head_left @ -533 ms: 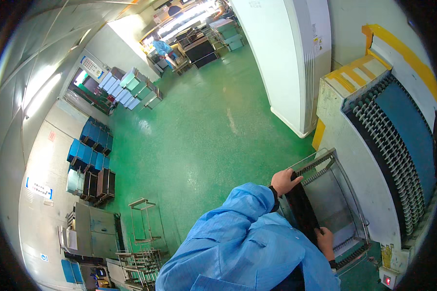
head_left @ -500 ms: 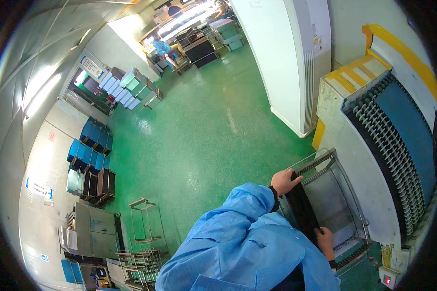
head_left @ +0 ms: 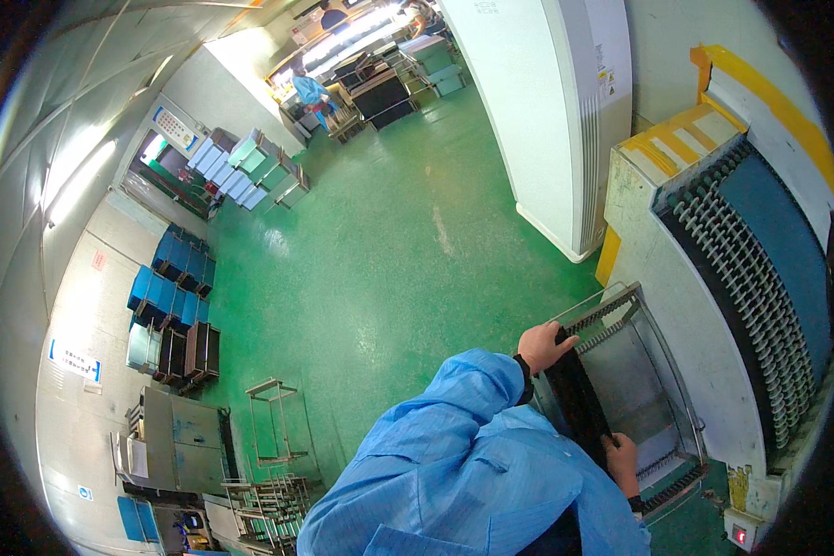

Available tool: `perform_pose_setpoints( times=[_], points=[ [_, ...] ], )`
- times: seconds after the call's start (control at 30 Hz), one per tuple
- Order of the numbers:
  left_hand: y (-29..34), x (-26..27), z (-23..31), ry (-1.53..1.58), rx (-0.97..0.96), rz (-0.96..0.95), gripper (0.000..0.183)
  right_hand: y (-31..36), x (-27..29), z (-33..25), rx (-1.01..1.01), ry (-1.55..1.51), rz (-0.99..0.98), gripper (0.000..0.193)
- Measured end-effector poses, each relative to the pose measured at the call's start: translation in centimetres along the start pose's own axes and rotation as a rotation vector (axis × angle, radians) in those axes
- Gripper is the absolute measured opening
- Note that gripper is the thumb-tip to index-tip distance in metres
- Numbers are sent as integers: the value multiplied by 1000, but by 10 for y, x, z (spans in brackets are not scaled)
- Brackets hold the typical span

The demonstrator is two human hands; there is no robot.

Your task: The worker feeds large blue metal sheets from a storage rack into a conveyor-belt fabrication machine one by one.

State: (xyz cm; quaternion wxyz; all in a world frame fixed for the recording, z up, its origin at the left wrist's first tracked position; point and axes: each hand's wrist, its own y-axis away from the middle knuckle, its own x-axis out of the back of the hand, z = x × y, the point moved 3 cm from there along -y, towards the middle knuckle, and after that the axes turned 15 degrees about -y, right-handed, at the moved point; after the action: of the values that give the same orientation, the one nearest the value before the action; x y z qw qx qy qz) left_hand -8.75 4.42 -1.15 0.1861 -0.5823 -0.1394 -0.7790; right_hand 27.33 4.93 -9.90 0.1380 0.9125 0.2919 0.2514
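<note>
My left hand is closed over the far end of a dark stack of thin panels. Its fingers curl around the edge, with the thumb on top. My right hand grips the near end of the same stack, its fingers partly hidden. The stack stands along the left side of a metal rack with toothed bars at both ends. To the right of the stack, a grey flat surface shows inside the rack. What kind of panels these are I cannot tell.
Right of the rack stands a machine with a roller conveyor and yellow-taped edges. A tall white cabinet rises beyond. Empty metal racks stand at lower left, blue bins along the left wall. A person in blue works far off.
Both hands stay on the dark stack with no visible shift. Far off, the person in blue has moved slightly, and another person's dark top shows more at the back.
</note>
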Motion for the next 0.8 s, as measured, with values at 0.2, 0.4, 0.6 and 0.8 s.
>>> perform_pose_setpoints(
  times=[0.2,0.4,0.6,0.8],
  points=[
    [-1,-5,-2,27,-17,80,45,-2,-2,11,149,-17,49,32],
    [0,-11,-6,38,22,99,37,-1,-2,8,238,28,75,34],
    [1,-14,-9,46,29,116,34,5,-3,-5,141,81,78,36],
    [1,-17,-12,23,4,171,32,8,-8,3,324,155,130,29]
  ],
)
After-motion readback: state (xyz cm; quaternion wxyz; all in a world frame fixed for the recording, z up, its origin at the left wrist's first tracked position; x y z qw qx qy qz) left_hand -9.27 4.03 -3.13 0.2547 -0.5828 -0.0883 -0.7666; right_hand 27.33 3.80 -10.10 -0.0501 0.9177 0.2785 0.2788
